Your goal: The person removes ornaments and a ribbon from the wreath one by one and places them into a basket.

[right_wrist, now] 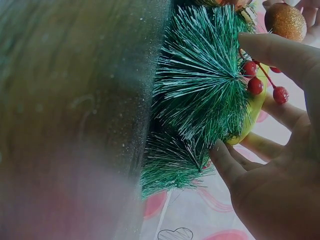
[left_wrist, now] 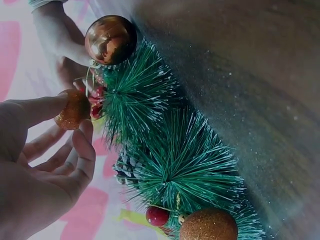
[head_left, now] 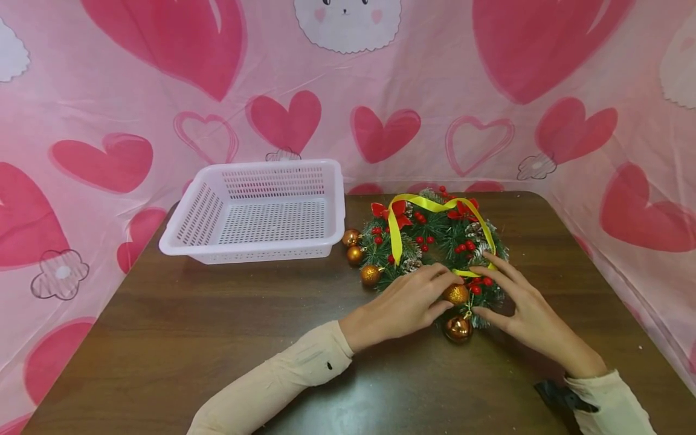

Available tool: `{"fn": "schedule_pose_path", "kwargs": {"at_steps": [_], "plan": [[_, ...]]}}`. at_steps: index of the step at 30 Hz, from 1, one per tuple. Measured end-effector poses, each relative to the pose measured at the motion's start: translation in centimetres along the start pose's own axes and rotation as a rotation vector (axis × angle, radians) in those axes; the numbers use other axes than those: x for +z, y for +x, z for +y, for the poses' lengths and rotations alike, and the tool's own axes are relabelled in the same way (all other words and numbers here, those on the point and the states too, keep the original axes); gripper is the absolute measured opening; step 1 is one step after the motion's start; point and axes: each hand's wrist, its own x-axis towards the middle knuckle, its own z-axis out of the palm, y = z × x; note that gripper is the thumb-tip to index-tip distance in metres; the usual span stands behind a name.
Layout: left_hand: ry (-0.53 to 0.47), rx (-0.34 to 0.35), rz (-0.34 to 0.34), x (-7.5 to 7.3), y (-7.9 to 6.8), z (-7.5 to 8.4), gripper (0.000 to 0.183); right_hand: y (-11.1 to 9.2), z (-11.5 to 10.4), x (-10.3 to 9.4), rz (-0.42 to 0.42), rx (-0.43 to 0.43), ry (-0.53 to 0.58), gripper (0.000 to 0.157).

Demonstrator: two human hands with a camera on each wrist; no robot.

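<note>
A green Christmas wreath [head_left: 446, 231] with pinecones, red bows and berries lies flat on the table. My left hand [head_left: 405, 302] pinches a glittery orange bauble [left_wrist: 75, 111] between thumb and fingers at the wreath's near side. A shiny copper bauble [head_left: 458, 328] hangs just below it at the near edge. My right hand [head_left: 527, 305] rests on the near right of the wreath with fingers spread, its thumb beside red berries [right_wrist: 255, 85]. A yellow ribbon [head_left: 396, 238] loops over the greenery and passes under the right fingers. More orange baubles [head_left: 371, 275] sit along the left side.
A white perforated plastic basket [head_left: 255, 249] stands at the back left of the brown wooden table [head_left: 228, 314], left of the wreath. Behind the table hangs a pink cloth [head_left: 429, 78] printed with hearts.
</note>
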Motion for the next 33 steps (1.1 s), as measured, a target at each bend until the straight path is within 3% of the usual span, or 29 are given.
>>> {"fn": "schedule_pose_path", "kwargs": {"at_steps": [10, 20, 33], "plan": [[-0.012, -0.026, 0.000, -0.9, 0.1, -0.5, 0.042, 0.0, 0.0, 0.0, 0.009, -0.014, 0.004, 0.074], [-0.040, -0.046, -0.033, -2.8, -0.1, -0.6, 0.041, 0.0, 0.0, 0.1, -0.005, 0.001, -0.003, 0.073], [-0.037, -0.063, 0.051, -5.5, -0.2, -1.3, 0.041, -0.1, 0.0, 0.1, 0.010, -0.009, -0.001, 0.071]]}}
